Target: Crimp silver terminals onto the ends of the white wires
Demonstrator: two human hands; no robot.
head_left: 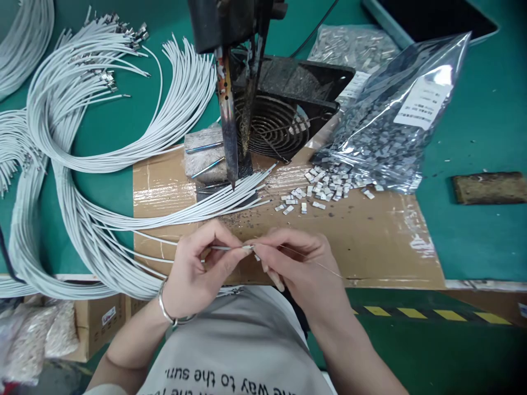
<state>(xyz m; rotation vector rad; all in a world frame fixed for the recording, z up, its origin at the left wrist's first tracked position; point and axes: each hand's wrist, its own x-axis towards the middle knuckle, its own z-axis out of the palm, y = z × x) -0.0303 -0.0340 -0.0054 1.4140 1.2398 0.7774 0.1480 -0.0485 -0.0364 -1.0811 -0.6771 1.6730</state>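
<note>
My left hand (200, 269) is closed in a pinch on a white wire (220, 248), near the wire's end. Against that end, the fingertips of my right hand (304, 263) pinch a small pale piece whose exact kind is hidden. A thin strand of wire (325, 267), possibly solder, trails from my right hand toward the lower right. Just beyond my hands, a bundle of white wires (197, 211) lies with its ends under the tip of an upright soldering iron (228, 109). Small white-and-grey rectangular parts (325, 184) lie scattered on the cardboard (370, 236).
Behind the iron stands a black fan (280, 120). A silvery bag of small parts (382, 126) spills at the right. Large coils of white wire (74, 137) cover the left side. A dark block (489, 188) and a tablet-like device (432, 19) lie farther right.
</note>
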